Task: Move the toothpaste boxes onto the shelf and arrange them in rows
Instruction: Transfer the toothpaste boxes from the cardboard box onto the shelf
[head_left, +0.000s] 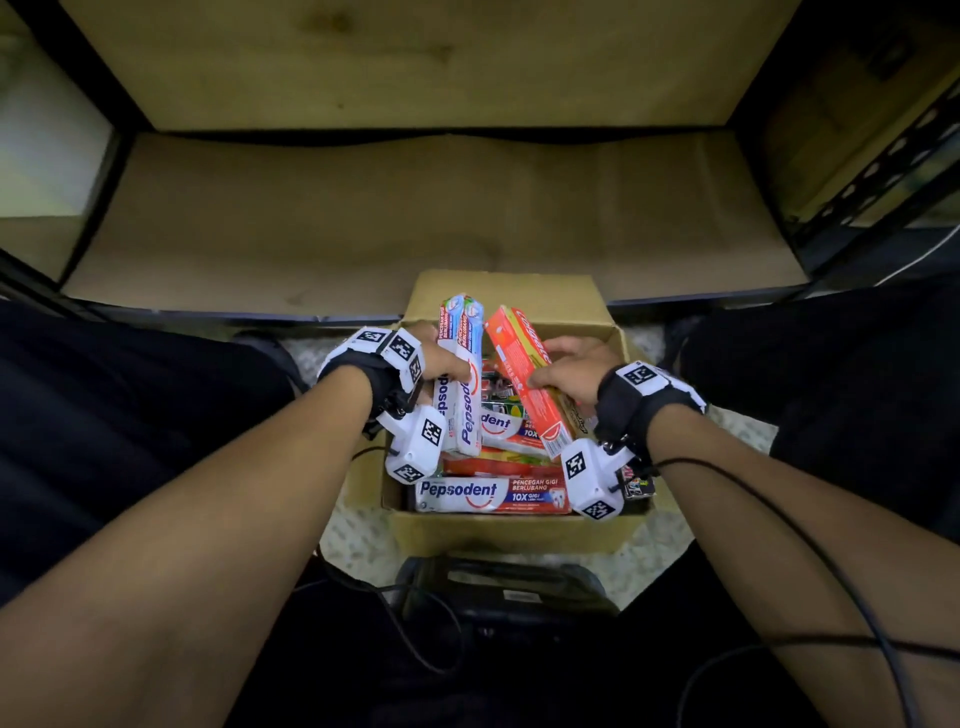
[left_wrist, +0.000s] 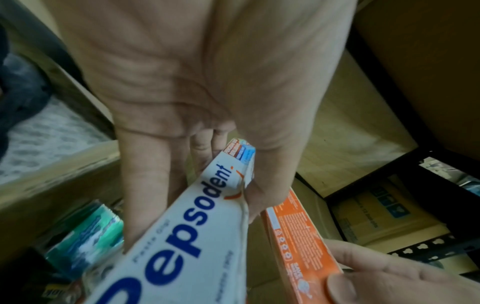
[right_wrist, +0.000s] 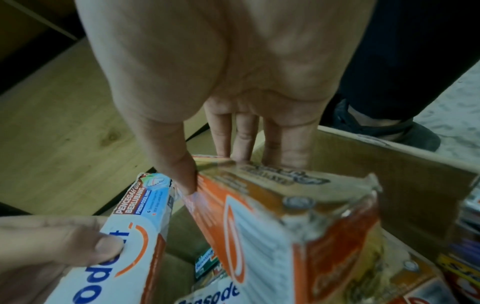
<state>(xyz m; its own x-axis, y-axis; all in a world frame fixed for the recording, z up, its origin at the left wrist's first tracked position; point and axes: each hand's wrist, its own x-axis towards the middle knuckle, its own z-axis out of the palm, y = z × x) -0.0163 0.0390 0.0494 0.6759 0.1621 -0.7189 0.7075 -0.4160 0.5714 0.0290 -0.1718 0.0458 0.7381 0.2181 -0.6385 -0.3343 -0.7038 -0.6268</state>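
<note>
My left hand (head_left: 441, 364) grips a white Pepsodent box (head_left: 460, 374) above the open cardboard carton (head_left: 519, 530), thumb on its front. In the left wrist view the Pepsodent box (left_wrist: 187, 230) runs across my palm, pinched between fingers and thumb. My right hand (head_left: 566, 371) holds a red-orange toothpaste box (head_left: 524, 374) beside it, tilted. The right wrist view shows that orange box (right_wrist: 272, 222) held between thumb and fingers. More toothpaste boxes (head_left: 493, 493) lie piled inside the carton. The wooden shelf board (head_left: 363, 218) lies bare just beyond the carton.
The shelf has a black metal frame (head_left: 883, 156) with perforated uprights at right. My knees in dark trousers flank the carton on a speckled floor (head_left: 353, 535). A dark device (head_left: 504, 587) and cables lie near me, in front of the carton.
</note>
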